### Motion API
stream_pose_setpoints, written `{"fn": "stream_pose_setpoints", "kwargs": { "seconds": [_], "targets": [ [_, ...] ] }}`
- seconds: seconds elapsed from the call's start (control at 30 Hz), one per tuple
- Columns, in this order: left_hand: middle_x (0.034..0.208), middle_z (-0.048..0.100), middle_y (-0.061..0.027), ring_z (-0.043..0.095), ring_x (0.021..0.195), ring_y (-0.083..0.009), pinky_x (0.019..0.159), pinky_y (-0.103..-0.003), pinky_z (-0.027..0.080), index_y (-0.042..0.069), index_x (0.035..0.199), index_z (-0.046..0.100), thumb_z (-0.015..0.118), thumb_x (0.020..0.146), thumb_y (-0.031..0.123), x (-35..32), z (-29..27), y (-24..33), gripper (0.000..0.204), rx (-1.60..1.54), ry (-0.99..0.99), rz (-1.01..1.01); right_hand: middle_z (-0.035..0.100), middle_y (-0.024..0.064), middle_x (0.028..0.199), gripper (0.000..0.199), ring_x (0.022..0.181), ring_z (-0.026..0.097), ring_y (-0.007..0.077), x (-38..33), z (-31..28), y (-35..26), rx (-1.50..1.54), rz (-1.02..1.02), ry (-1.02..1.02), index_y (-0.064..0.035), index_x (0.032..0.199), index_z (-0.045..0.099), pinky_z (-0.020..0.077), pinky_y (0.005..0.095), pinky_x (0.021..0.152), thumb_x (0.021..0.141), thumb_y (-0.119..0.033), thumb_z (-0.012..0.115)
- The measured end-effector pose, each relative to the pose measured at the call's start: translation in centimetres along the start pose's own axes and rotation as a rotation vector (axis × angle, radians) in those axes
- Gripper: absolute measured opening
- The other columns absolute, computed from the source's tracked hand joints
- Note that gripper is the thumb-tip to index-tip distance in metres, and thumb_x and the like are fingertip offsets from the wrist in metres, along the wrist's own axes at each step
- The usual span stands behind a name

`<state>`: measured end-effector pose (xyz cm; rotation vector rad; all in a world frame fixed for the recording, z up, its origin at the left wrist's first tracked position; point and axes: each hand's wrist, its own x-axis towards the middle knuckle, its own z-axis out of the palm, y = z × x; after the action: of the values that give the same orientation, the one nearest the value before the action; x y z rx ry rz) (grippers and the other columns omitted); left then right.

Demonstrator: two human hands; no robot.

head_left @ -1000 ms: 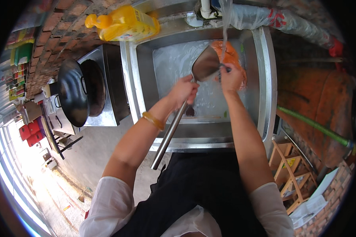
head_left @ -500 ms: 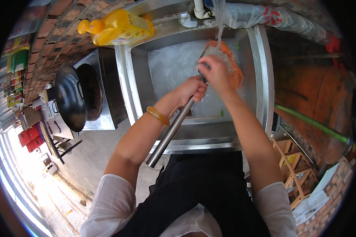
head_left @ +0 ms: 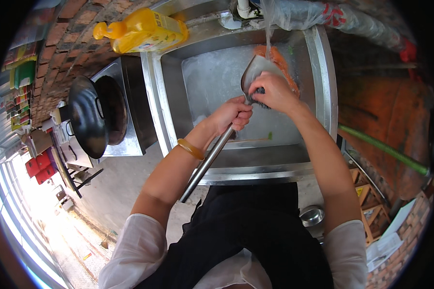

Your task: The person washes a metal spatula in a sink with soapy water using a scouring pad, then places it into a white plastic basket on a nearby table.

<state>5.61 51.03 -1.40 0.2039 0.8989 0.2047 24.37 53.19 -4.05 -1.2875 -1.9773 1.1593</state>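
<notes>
Left hand [head_left: 232, 115] grips metal spatula [head_left: 219, 145]; right hand [head_left: 273, 90] holds dark scrubber [head_left: 259, 92] at its blade, over sink [head_left: 326, 96]; water stream [head_left: 267, 31] falling.

From my remote station I see a spatula [head_left: 220, 144] in silver-grey and a scrubber [head_left: 258, 90] that reads nearly black. The sink [head_left: 152, 96] is brushed steel grey, its water [head_left: 210, 77] a milky pale grey beside a vivid orange item [head_left: 280, 60]. I pick out a bright yellow bottle [head_left: 147, 31], a glossy black wok [head_left: 86, 118], an amber bracelet [head_left: 191, 149], white sleeves [head_left: 135, 245] and a plain black apron [head_left: 255, 226]. Further out, my view gives me a green hose [head_left: 383, 150] with ribbed banding and a brick wall [head_left: 48, 55] patterned in reddish-brown blocks with greyer joints.
</notes>
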Motion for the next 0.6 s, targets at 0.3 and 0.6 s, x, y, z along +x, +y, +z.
{"fn": "stream_pose_setpoints", "kwargs": {
  "seconds": [0.3,0.6],
  "targets": [
    [0.058,0.032,0.0043,0.027,0.041,-0.0030,0.033,-0.019,0.016,0.018,0.085,0.033,0.045,0.092,0.004,-1.4,-0.8,-1.6,0.020,-0.113,0.096,-0.008,0.065,0.0039,0.076,0.009,0.082,0.059,0.0233,0.5,1.2,-1.8,-0.127,0.073,-0.032,-0.0113,0.077,0.068,0.0472,0.0364,0.069,0.069,-0.013,0.071],
    [0.057,0.033,0.0033,0.027,0.041,-0.0038,0.034,-0.020,0.017,0.017,0.081,0.029,0.043,0.094,0.006,-4.3,-3.7,-1.3,0.021,-0.105,0.175,0.086,0.065,0.0046,0.077,0.011,0.081,0.058,0.0249,0.2,6.5,-1.4,-0.086,-0.004,0.276,-0.0106,0.076,0.067,0.0482,0.0361,0.071,0.066,-0.008,0.072]
  ]
}}
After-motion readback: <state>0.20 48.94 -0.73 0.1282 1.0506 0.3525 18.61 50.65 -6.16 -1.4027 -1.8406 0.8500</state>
